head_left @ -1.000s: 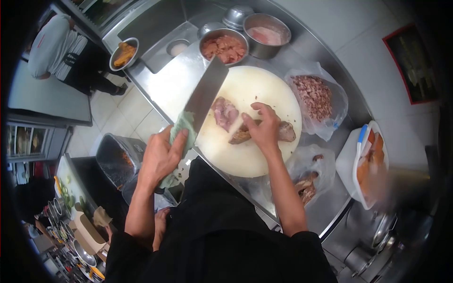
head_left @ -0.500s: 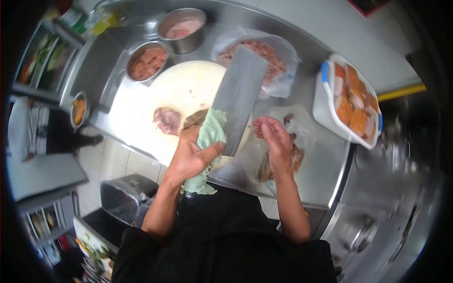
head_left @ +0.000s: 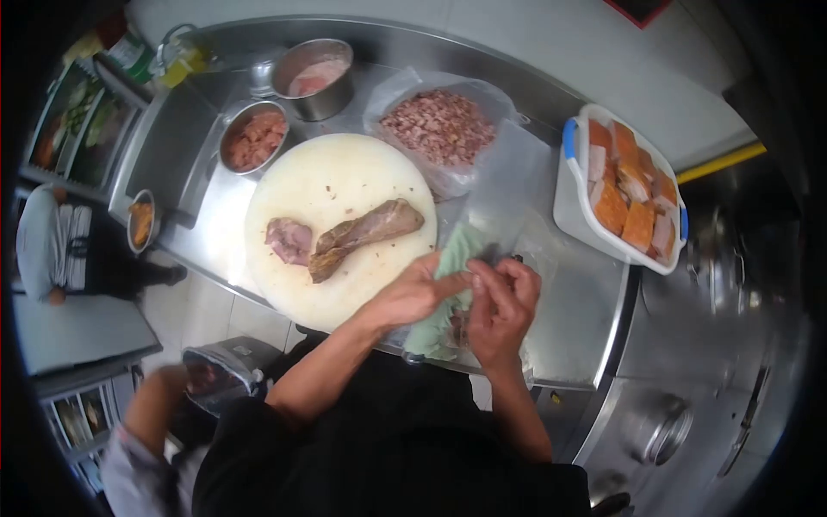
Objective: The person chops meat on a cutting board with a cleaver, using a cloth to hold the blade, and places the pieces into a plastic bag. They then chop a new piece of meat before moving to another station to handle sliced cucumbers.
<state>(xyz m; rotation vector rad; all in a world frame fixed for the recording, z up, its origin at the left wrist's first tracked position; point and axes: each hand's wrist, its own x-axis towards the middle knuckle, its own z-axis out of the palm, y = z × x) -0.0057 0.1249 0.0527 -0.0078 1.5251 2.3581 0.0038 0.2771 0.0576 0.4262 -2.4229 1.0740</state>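
My left hand [head_left: 412, 291] grips a pale green cloth [head_left: 457, 250], bunched at the lower end of a wide cleaver [head_left: 508, 168]. The blade is blurred and points away from me; its handle is hidden. My right hand [head_left: 504, 306] is closed, fingers bent, close against the cloth and my left fingertips. Whether anything sits in those fingers is hidden. On the round white cutting board [head_left: 336, 168], left of my hands, lie a long brownish piece of meat [head_left: 366, 234] and a smaller pinkish piece [head_left: 291, 241].
Behind the board, a plastic bag holds chopped meat [head_left: 439, 125]. Two metal pots [head_left: 323, 103] [head_left: 252, 136] hold meat. A white tub [head_left: 573, 198] of meat chunks stands right. Lower left, another person's arm [head_left: 155, 405] reaches to a bin [head_left: 228, 358]; another person [head_left: 47, 233] stands farther left.
The cleaver and cloth have moved right, off the board, with my left hand, uncovering the long meat piece. My right hand has closed in beside the cloth. Another person's arm has appeared by the bin.
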